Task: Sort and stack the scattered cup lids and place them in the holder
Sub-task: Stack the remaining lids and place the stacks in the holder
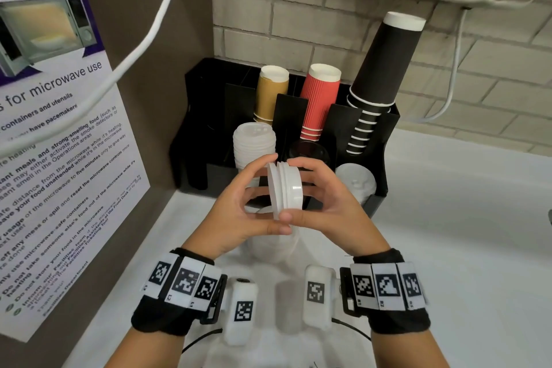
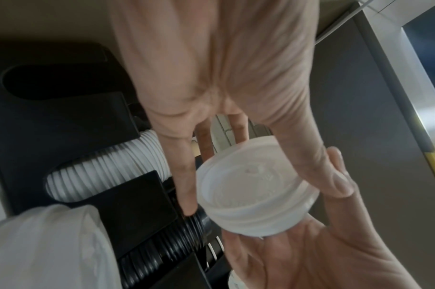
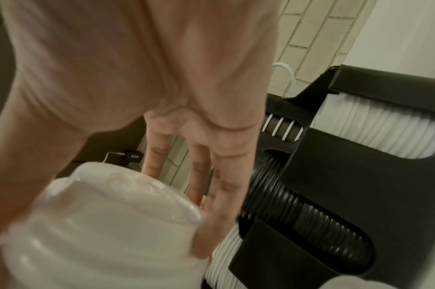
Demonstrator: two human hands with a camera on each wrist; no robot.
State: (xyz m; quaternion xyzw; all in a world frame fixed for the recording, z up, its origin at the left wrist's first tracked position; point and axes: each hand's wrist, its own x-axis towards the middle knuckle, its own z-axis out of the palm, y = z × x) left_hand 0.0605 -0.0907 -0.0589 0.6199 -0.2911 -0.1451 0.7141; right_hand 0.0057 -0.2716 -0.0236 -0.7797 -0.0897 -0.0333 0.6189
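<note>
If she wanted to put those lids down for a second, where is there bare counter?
The white counter to the right of the black holder is bare up to the brick wall. It is crowded ahead: the holder's slots hold cups and lid stacks, more lids lie under both hands, which hold the small lid stack.

Full lid stacks and tall cups crowding the holder slots.

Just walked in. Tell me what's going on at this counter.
A person is tidying cup lids. Both hands, left hand and right hand, hold a small stack of white lids on edge in front of the black holder. The holder already has white lid stacks and black lids in its front slots.
</note>
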